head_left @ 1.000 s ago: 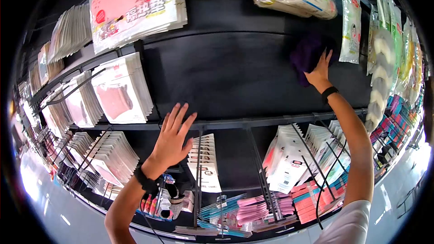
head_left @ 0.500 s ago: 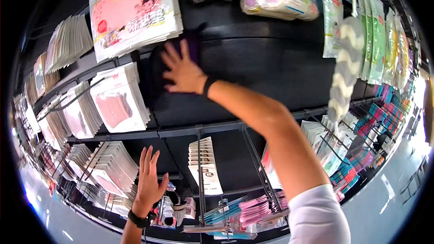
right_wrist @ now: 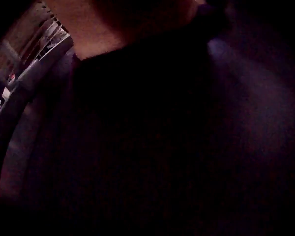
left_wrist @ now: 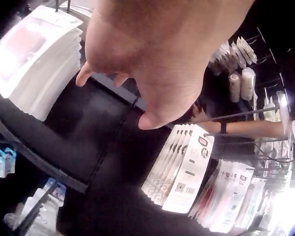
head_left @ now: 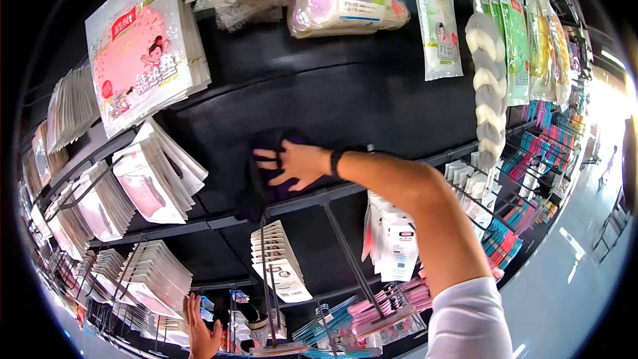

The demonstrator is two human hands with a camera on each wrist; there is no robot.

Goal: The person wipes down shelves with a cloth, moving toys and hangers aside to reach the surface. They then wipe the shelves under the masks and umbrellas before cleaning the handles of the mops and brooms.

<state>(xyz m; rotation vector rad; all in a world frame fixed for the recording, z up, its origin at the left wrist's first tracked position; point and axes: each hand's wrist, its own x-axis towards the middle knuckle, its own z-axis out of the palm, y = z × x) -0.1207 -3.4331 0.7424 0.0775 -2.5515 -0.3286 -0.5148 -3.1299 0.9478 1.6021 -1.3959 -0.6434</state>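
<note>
With fingers spread, my right hand [head_left: 297, 165] presses a dark purple cloth [head_left: 251, 199] against the black back panel [head_left: 372, 103], just above a horizontal rail [head_left: 312, 197]. Part of the cloth shows beyond the fingertips; the palm hides the rest. The right wrist view is very dark, with only a strip of the right hand [right_wrist: 108, 29] lit at its top. Low at the left of the head view, my left hand [head_left: 201, 332] is raised with nothing in it. The left wrist view shows its thumb and some fingers extended near hanging white packs [left_wrist: 187, 167].
Pink-and-white packs [head_left: 133, 60] hang at upper left, with pink packs [head_left: 143, 183] below them. A bagged item [head_left: 349, 3] is overhead. A braided grey-and-white scrubber [head_left: 488, 86] hangs at right. Metal hooks [head_left: 352, 252] stick out below the rail, above pink hangers [head_left: 392, 302].
My right hand has swept the cloth from the panel's right side to its left, then down toward the rail. My left hand has dropped lower, and the head view has shifted.
</note>
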